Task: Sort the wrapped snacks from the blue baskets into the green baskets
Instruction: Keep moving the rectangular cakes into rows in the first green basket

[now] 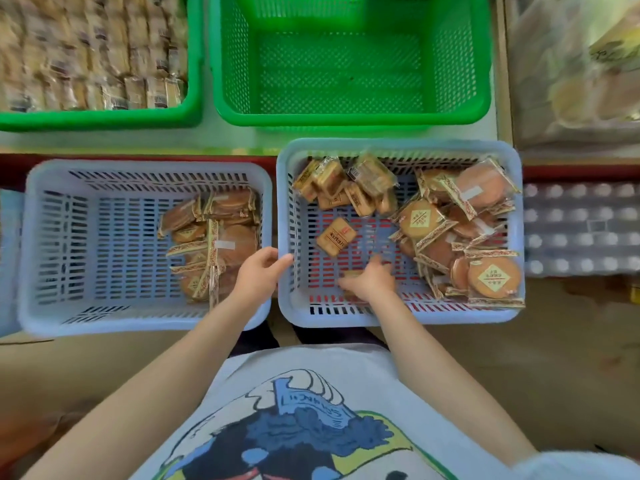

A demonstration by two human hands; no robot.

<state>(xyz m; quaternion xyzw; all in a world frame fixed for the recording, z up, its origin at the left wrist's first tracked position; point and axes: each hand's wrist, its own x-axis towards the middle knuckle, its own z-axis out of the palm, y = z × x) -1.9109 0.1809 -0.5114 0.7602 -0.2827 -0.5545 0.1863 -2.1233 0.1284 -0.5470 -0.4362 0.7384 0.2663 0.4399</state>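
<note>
Two blue baskets stand side by side in front of me. The left blue basket point(59, 188) holds round wrapped cakes point(221, 233) along its right side. The right blue basket point(398, 147) holds small rectangular wrapped snacks point(349, 185) at its back left, one lone rectangular snack point(335, 236) in the middle, and round wrapped cakes point(460, 230) on the right. My left hand point(258, 275) grips the right basket's left rim. My right hand point(369, 278) is inside that basket, fingers curled on a small wrapped snack point(349, 274) near the front. Behind stand two green baskets: one point(353, 114) bare, one point(104, 116) packed with rectangular snacks.
A cardboard box with bagged round cakes point(581, 81) sits at the back right. A shrink-wrapped pack of bottles point(581, 226) lies right of the blue baskets. Brown floor or cardboard lies around my torso.
</note>
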